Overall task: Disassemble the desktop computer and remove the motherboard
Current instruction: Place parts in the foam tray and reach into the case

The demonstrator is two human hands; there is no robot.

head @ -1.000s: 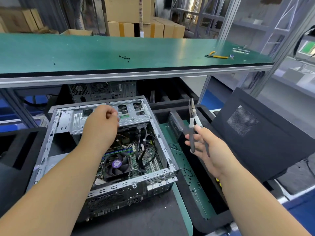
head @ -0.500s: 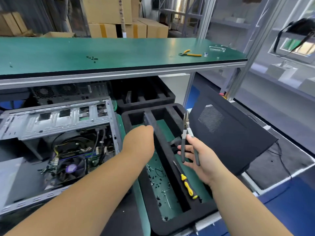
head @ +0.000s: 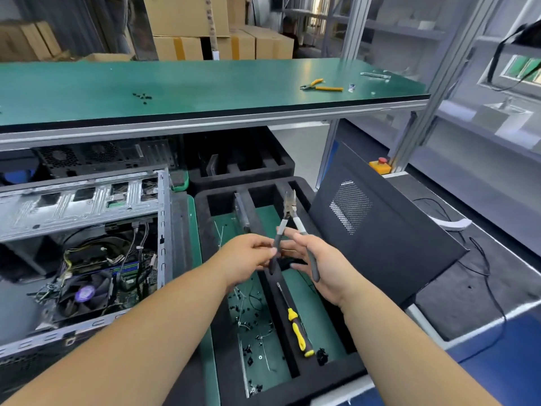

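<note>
The open desktop case (head: 87, 206) lies at the left, its motherboard (head: 128, 271) with a black CPU fan (head: 85, 294) and loose cables showing inside. Both hands meet over the black foam tray (head: 328, 373) to its right. My right hand (head: 325, 265) holds grey-handled cutting pliers (head: 289, 218) upright by one handle. My left hand (head: 248, 259) pinches the other handle, and the two handles are spread apart.
A yellow-and-black screwdriver (head: 295, 326) and several small black screws lie in the tray's green-bottomed slots. The removed black side panel (head: 380, 238) leans at the right. Above, a green shelf (head: 205, 86) carries yellow pliers (head: 319, 86) and a few screws.
My left hand left the computer case, swung right across the tray and took hold of the pliers' handle. The view turned right, so the case slid to the left.
</note>
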